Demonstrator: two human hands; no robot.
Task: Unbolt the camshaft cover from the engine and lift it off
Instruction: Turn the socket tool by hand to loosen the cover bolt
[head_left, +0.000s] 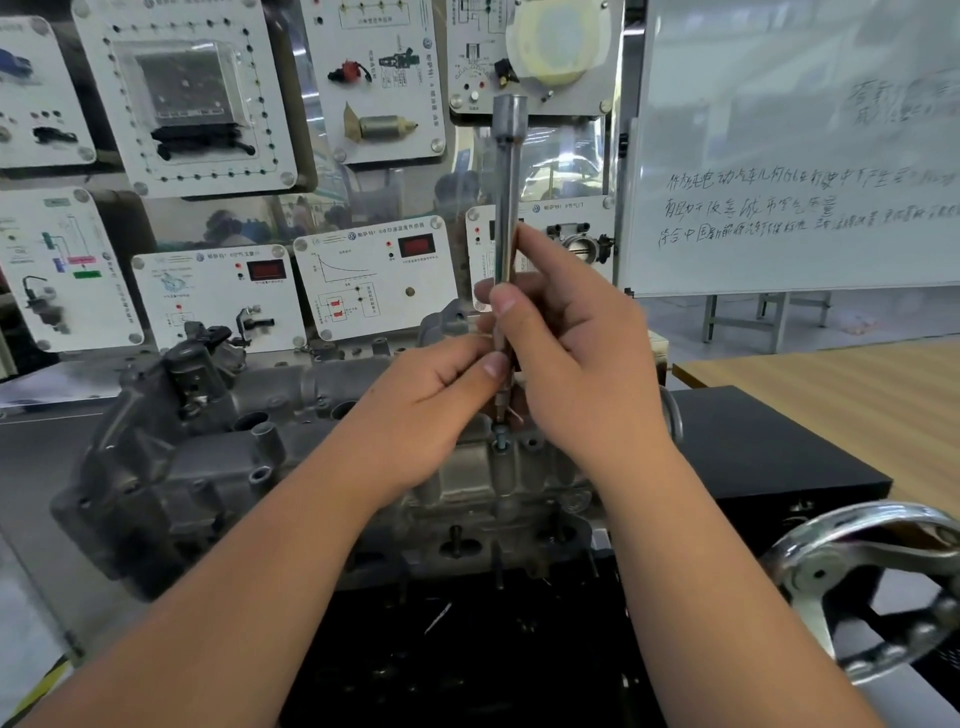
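The grey cast camshaft cover lies across the top of the engine on a stand. A long steel extension bar stands upright, with its lower tip just above a bolt near the cover's right end. My right hand grips the bar's middle and lower shaft, thumb in front. My left hand pinches the bar's lower end between thumb and fingers. The bar's socket end is partly hidden behind my fingers.
A chrome handwheel sticks out at the lower right. A black box sits right of the engine, a wooden table beyond it. Training display panels and a whiteboard stand behind.
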